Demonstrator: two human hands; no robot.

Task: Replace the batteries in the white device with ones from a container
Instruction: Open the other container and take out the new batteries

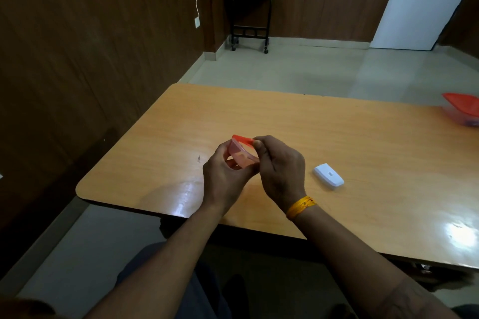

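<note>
A small clear container (241, 154) with a red lid (242, 138) is held tilted above the wooden table (337, 137). My left hand (224, 176) grips the container's body from below. My right hand (280, 166) pinches the red lid's edge at the top. The white device (328, 175) lies flat on the table, just right of my right hand and untouched. What is inside the container cannot be made out.
A larger clear container with a red lid (462, 109) stands at the table's far right edge. A small dark mark (198, 158) is on the tabletop left of my hands. A black side table with a white pot (250, 18) stands by the far wall.
</note>
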